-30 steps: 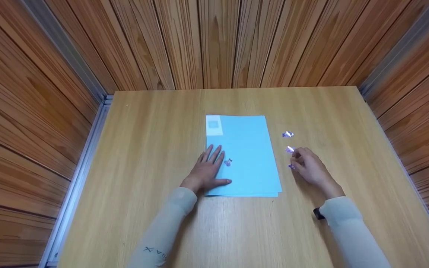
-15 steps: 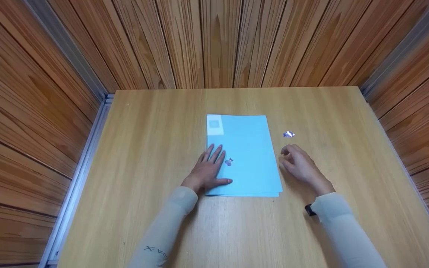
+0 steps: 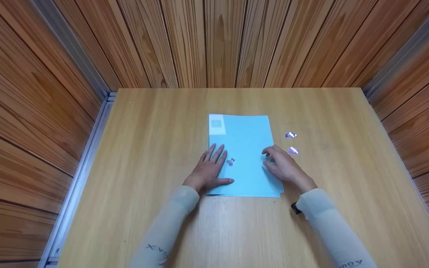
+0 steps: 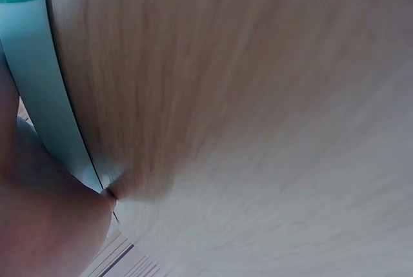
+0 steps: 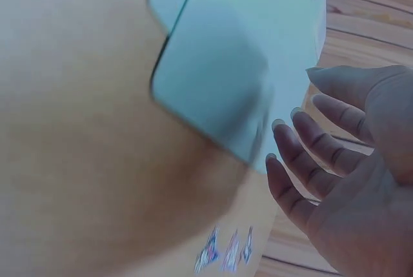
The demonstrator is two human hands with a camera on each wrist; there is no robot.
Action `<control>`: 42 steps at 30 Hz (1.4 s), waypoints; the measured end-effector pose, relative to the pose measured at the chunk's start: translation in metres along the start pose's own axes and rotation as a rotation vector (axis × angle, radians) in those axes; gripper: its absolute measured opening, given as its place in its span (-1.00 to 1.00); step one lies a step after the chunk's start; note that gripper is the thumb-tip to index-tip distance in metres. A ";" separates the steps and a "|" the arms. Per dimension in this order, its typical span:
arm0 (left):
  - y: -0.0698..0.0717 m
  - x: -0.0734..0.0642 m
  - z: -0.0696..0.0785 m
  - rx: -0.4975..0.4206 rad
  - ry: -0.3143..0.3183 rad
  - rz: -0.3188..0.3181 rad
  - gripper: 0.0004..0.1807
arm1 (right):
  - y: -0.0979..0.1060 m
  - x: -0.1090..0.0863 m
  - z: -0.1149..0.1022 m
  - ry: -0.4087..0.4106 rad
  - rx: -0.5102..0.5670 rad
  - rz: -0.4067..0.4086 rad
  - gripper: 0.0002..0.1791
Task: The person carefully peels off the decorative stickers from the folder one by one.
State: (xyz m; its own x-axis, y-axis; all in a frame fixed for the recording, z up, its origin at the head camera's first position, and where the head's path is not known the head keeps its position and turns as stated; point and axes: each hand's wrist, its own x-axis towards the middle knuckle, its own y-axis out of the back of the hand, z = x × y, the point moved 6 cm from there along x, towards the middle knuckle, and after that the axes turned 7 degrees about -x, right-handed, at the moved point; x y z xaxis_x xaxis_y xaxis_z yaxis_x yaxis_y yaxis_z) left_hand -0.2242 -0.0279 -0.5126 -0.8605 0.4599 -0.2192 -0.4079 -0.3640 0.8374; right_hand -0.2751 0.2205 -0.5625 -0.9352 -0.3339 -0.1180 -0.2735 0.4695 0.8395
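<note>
Lying on the blue folder [image 3: 248,137], the left grip [image 3: 209,171] is spread, and the right grip [image 3: 283,165] (also apart) hovers above.

Flat, closed light-blue folder [image 3: 250,137] with white upper-left label [image 3: 217,128].

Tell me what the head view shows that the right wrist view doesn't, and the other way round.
Only the head view: the white label on the folder's corner, the pale sleeves and the black wristband.

Only the right wrist view: the palm of the right hand, and a third shiny piece on the table.

Both: the right hand, the blue folder, the wooden table and two shiny pieces lying beside the folder.
</note>
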 end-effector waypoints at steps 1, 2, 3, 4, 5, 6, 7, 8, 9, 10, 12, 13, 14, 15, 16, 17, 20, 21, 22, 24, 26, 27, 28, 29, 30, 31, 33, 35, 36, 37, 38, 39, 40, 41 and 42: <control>-0.022 0.018 -0.021 0.021 -0.013 -0.011 0.04 | -0.002 0.001 -0.002 0.004 -0.001 -0.008 -0.59; -0.040 0.033 -0.040 0.026 -0.028 -0.018 0.09 | -0.004 0.003 -0.004 0.007 -0.004 -0.016 -0.58; -0.052 0.042 -0.052 0.026 -0.074 -0.012 0.13 | -0.006 0.004 -0.005 0.013 -0.009 -0.022 -0.58; -0.053 0.044 -0.053 0.023 -0.076 -0.017 0.14 | -0.008 0.005 -0.007 0.021 -0.016 -0.027 -0.58; -0.058 0.048 -0.057 0.027 -0.078 -0.018 0.15 | -0.010 0.006 -0.009 0.029 -0.023 -0.031 -0.58; -0.057 0.048 -0.056 0.035 -0.076 -0.016 0.15 | -0.011 0.007 -0.011 0.036 -0.027 -0.034 -0.58; -0.056 0.047 -0.055 0.060 -0.055 -0.013 0.14 | -0.012 0.008 -0.013 0.039 -0.028 -0.037 -0.58; -0.055 0.046 -0.054 0.062 -0.055 -0.011 0.13 | -0.014 0.009 -0.015 0.047 -0.030 -0.040 -0.58; -0.054 0.045 -0.054 0.062 -0.053 -0.011 0.13 | -0.015 0.010 -0.017 0.050 -0.030 -0.042 -0.58; -0.054 0.045 -0.055 0.062 -0.050 -0.011 0.13 | -0.016 0.011 -0.019 0.055 -0.031 -0.043 -0.58; -0.053 0.044 -0.054 0.063 -0.049 -0.007 0.13 | -0.019 0.013 -0.022 0.052 -0.031 -0.046 -0.58; -0.053 0.044 -0.054 0.065 -0.048 -0.005 0.13 | -0.020 0.014 -0.023 0.051 -0.032 -0.048 -0.58; -0.053 0.044 -0.055 0.067 -0.048 -0.004 0.13 | -0.022 0.015 -0.025 0.049 -0.033 -0.052 -0.58; -0.053 0.044 -0.055 0.069 -0.047 -0.001 0.13 | -0.024 0.016 -0.027 0.043 -0.034 -0.057 -0.58; -0.053 0.044 -0.055 0.069 -0.046 0.000 0.14 | -0.026 0.017 -0.029 0.044 -0.036 -0.062 -0.58; -0.054 0.044 -0.055 0.071 -0.045 0.002 0.14 | -0.028 0.018 -0.031 0.045 -0.038 -0.066 -0.58; -0.055 0.045 -0.056 0.076 -0.039 0.006 0.15 | -0.034 0.023 -0.038 0.055 -0.044 -0.075 -0.57; -0.055 0.045 -0.057 0.077 -0.037 0.007 0.15 | -0.035 0.025 -0.040 0.058 -0.048 -0.076 -0.57; -0.055 0.045 -0.057 0.079 -0.035 0.009 0.15 | -0.037 0.027 -0.042 0.059 -0.050 -0.076 -0.57; -0.056 0.045 -0.056 0.081 -0.036 0.012 0.15 | -0.040 0.030 -0.046 0.055 -0.056 -0.076 -0.57; -0.056 0.045 -0.056 0.082 -0.038 0.014 0.14 | -0.043 0.032 -0.050 0.061 -0.066 -0.074 -0.57; -0.056 0.045 -0.055 0.083 -0.039 0.015 0.14 | -0.044 0.033 -0.052 0.065 -0.070 -0.072 -0.57; -0.056 0.045 -0.055 0.084 -0.039 0.014 0.14 | -0.046 0.034 -0.053 0.069 -0.073 -0.069 -0.57; -0.056 0.045 -0.055 0.086 -0.039 0.013 0.14 | -0.047 0.035 -0.055 0.075 -0.076 -0.064 -0.57; -0.056 0.045 -0.055 0.093 -0.038 0.010 0.14 | -0.049 0.036 -0.057 0.087 -0.077 -0.058 -0.57; -0.056 0.045 -0.055 0.100 -0.037 0.008 0.14 | -0.050 0.037 -0.060 0.102 -0.079 -0.051 -0.57; -0.056 0.046 -0.055 0.113 -0.036 0.005 0.14 | -0.052 0.039 -0.063 0.117 -0.082 -0.039 -0.57; -0.057 0.047 -0.055 0.123 -0.037 0.004 0.15 | -0.055 0.042 -0.066 0.130 -0.082 -0.030 -0.58; -0.057 0.047 -0.055 0.128 -0.037 0.003 0.15 | -0.056 0.043 -0.067 0.135 -0.083 -0.028 -0.59; -0.057 0.047 -0.055 0.128 -0.037 0.002 0.15 | -0.057 0.043 -0.068 0.132 -0.085 -0.028 -0.59; -0.057 0.047 -0.055 0.128 -0.038 0.003 0.14 | -0.058 0.044 -0.069 0.129 -0.085 -0.029 -0.60; -0.057 0.047 -0.055 0.127 -0.039 0.003 0.14 | -0.059 0.045 -0.070 0.126 -0.083 -0.029 -0.60; -0.057 0.047 -0.054 0.126 -0.041 0.003 0.14 | -0.059 0.045 -0.071 0.124 -0.081 -0.031 -0.61; -0.057 0.047 -0.054 0.128 -0.043 0.003 0.14 | -0.059 0.046 -0.071 0.119 -0.081 -0.033 -0.62; -0.057 0.047 -0.054 0.127 -0.045 0.003 0.13 | -0.059 0.046 -0.072 0.114 -0.083 -0.034 -0.62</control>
State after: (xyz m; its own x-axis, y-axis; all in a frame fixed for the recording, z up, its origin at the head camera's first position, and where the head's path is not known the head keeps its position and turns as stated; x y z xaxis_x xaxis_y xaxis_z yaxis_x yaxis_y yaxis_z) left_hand -0.2581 -0.0291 -0.5971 -0.8462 0.4955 -0.1961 -0.3606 -0.2614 0.8953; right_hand -0.2860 0.1184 -0.5795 -0.8926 -0.4418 -0.0901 -0.2808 0.3883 0.8777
